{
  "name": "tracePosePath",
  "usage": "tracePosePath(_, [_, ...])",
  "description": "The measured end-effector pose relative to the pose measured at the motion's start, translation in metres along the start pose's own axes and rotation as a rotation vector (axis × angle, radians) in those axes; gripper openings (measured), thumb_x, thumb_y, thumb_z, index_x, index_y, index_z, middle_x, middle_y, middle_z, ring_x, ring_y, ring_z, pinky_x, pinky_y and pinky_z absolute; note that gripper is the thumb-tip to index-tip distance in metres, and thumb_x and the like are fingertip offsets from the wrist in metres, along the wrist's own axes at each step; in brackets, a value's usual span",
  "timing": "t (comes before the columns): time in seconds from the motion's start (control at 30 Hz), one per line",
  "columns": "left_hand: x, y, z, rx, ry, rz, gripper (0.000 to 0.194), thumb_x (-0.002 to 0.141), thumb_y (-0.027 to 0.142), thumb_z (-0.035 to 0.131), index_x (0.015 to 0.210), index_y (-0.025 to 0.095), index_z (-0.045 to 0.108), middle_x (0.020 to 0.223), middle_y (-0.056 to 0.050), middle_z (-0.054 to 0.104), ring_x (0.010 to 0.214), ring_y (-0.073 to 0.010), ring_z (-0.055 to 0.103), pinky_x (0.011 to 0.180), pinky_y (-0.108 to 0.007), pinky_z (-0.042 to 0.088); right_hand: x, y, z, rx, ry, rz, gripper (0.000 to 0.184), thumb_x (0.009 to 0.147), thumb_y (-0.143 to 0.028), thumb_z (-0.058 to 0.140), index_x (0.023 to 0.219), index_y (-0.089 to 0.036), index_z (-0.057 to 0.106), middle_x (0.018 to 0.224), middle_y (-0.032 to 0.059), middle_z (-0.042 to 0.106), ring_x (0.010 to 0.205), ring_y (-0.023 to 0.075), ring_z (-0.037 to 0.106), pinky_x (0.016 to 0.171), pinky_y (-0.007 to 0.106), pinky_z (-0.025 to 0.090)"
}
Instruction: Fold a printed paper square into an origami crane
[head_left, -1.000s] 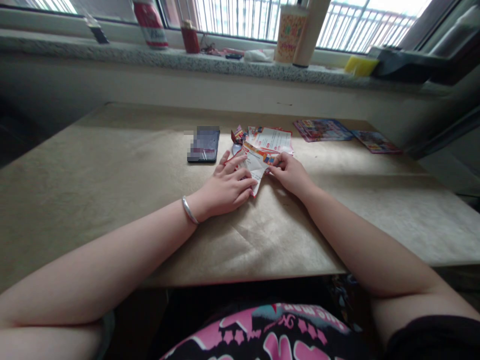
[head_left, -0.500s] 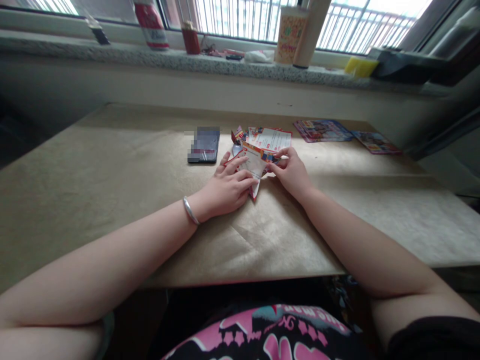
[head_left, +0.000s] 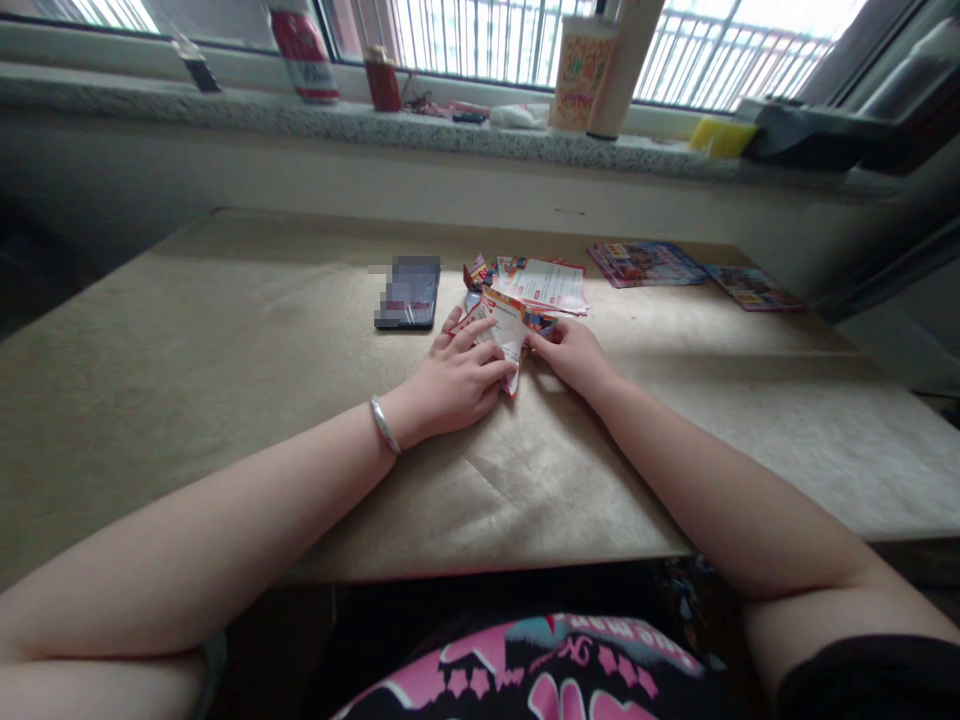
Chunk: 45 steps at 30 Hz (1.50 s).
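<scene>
At the near edge, a black shirt [head_left: 570, 670] with pink print is being seen below the worktop [head_left: 465, 500]. A silver bracelet [head_left: 384, 425] is being worn on the left wrist. The left hand [head_left: 461, 385] is being kept open, palm down, its fingers being spread over a creased, folded printed sheet [head_left: 508, 325], which is being pressed near the middle of the worktop. The sheet's right side is being pinched between the thumb and fingers of the right hand [head_left: 574, 355]; the exact fingertip contact is being partly hidden.

Just beyond, more white sheets [head_left: 551, 285] with red edges are being partly overlapped by the folded one. To the left, near the left fingertips, a dark flat device [head_left: 414, 292] is being partly masked by blurred blocks. Farther to the right, a colourful stack of cards [head_left: 649, 263] is being nearly met at its right corner by a smaller colourful stack [head_left: 754, 288].

Behind the worktop, a red-and-white can [head_left: 304, 55], a small red container [head_left: 382, 82], a patterned cup [head_left: 581, 75] and a yellow object [head_left: 724, 137] are being carried by a speckled sill [head_left: 480, 135]. Beyond the glass, a railing [head_left: 480, 40] is being brightly backlit.
</scene>
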<state>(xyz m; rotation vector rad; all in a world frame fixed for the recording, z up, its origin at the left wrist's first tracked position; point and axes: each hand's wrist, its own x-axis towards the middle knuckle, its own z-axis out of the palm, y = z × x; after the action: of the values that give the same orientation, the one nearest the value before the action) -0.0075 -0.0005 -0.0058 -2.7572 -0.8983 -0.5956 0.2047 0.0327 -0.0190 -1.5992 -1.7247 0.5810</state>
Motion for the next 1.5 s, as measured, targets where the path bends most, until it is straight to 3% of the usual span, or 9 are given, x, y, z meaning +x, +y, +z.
tracePosePath(0.33, [0.001, 0.001, -0.002, -0.035, 0.006, -0.01, 0.026, 0.087, 0.026, 0.051, 0.107, 0.026, 0.068, 0.11, -0.004, 0.069, 0.137, -0.0297, 0.038, 0.12, -0.06, 0.008, -0.004, -0.004, -0.001, -0.039, -0.051, 0.033, 0.027, 0.074, -0.043, 0.067, 0.08, -0.017, 0.069, 0.074, 0.0036, 0.071, 0.068, 0.0179, 0.063, 0.062, 0.028, 0.047])
tracePosePath(0.53, [-0.001, 0.006, -0.009, -0.002, 0.019, -0.079, 0.02, 0.086, 0.03, 0.054, 0.099, 0.025, 0.069, 0.105, -0.004, 0.07, 0.137, -0.0343, 0.037, 0.114, -0.07, -0.002, -0.012, -0.01, -0.009, 0.023, -0.037, -0.145, 0.024, 0.079, -0.032, 0.064, 0.098, -0.02, 0.07, 0.092, 0.0042, 0.074, 0.081, 0.0197, 0.067, 0.077, 0.032, 0.051])
tracePosePath(0.67, [-0.003, 0.005, -0.011, 0.0, 0.075, -0.162, 0.019, 0.083, 0.036, 0.06, 0.095, 0.025, 0.068, 0.11, -0.006, 0.069, 0.138, -0.0374, 0.032, 0.109, -0.075, -0.006, -0.013, -0.008, -0.016, -0.057, -0.015, -0.188, 0.024, 0.079, -0.031, 0.063, 0.101, -0.022, 0.07, 0.095, 0.004, 0.074, 0.083, 0.0208, 0.068, 0.078, 0.034, 0.052])
tracePosePath(0.97, [-0.002, 0.0, -0.007, 0.014, 0.039, -0.078, 0.034, 0.088, 0.033, 0.053, 0.119, 0.021, 0.062, 0.111, -0.008, 0.068, 0.135, -0.0311, 0.041, 0.12, -0.061, 0.006, -0.012, -0.004, -0.018, -0.201, -0.074, -0.282, 0.02, 0.08, -0.033, 0.061, 0.094, -0.019, 0.067, 0.086, 0.0041, 0.072, 0.069, 0.0162, 0.061, 0.063, 0.027, 0.047])
tracePosePath(1.1, [-0.001, -0.003, -0.001, -0.058, 0.071, -0.085, 0.046, 0.086, 0.031, 0.054, 0.129, 0.016, 0.051, 0.127, -0.014, 0.058, 0.128, -0.0292, 0.049, 0.119, -0.057, 0.019, -0.014, -0.006, -0.015, -0.242, -0.083, -0.318, 0.017, 0.081, -0.032, 0.06, 0.088, -0.018, 0.066, 0.084, 0.004, 0.07, 0.07, 0.0159, 0.061, 0.065, 0.027, 0.047])
tracePosePath(1.2, [-0.002, -0.006, 0.004, -0.117, 0.144, -0.072, 0.063, 0.082, 0.028, 0.06, 0.139, 0.014, 0.035, 0.142, -0.02, 0.041, 0.136, -0.0322, 0.039, 0.114, -0.054, 0.032, -0.015, -0.006, -0.014, -0.206, -0.084, -0.365, 0.017, 0.082, -0.028, 0.059, 0.095, -0.021, 0.067, 0.091, 0.003, 0.071, 0.078, 0.0163, 0.064, 0.07, 0.027, 0.049])
tracePosePath(1.3, [-0.004, -0.008, 0.006, -0.145, 0.208, -0.058, 0.076, 0.082, 0.025, 0.061, 0.145, 0.018, 0.02, 0.148, -0.022, 0.029, 0.141, -0.0336, 0.03, 0.113, -0.053, 0.036, -0.016, -0.007, -0.014, -0.136, -0.108, -0.439, 0.014, 0.081, -0.024, 0.06, 0.093, -0.022, 0.066, 0.107, 0.0033, 0.071, 0.087, 0.0162, 0.065, 0.074, 0.028, 0.051])
tracePosePath(1.37, [-0.004, -0.008, 0.007, -0.155, 0.221, -0.045, 0.078, 0.083, 0.025, 0.061, 0.146, 0.019, 0.016, 0.149, -0.022, 0.026, 0.143, -0.0335, 0.027, 0.113, -0.053, 0.035, -0.017, -0.008, -0.015, -0.109, -0.127, -0.477, 0.005, 0.081, -0.023, 0.06, 0.083, -0.021, 0.064, 0.114, 0.0035, 0.07, 0.089, 0.016, 0.064, 0.075, 0.029, 0.052])
tracePosePath(1.5, [-0.003, -0.008, 0.006, -0.158, 0.236, -0.019, 0.078, 0.083, 0.025, 0.062, 0.146, 0.019, 0.017, 0.15, -0.022, 0.026, 0.144, -0.0339, 0.024, 0.116, -0.053, 0.032, -0.016, -0.006, -0.014, -0.073, -0.166, -0.515, 0.006, 0.081, -0.02, 0.058, 0.075, -0.021, 0.06, 0.115, 0.0031, 0.07, 0.087, 0.0148, 0.065, 0.076, 0.029, 0.052])
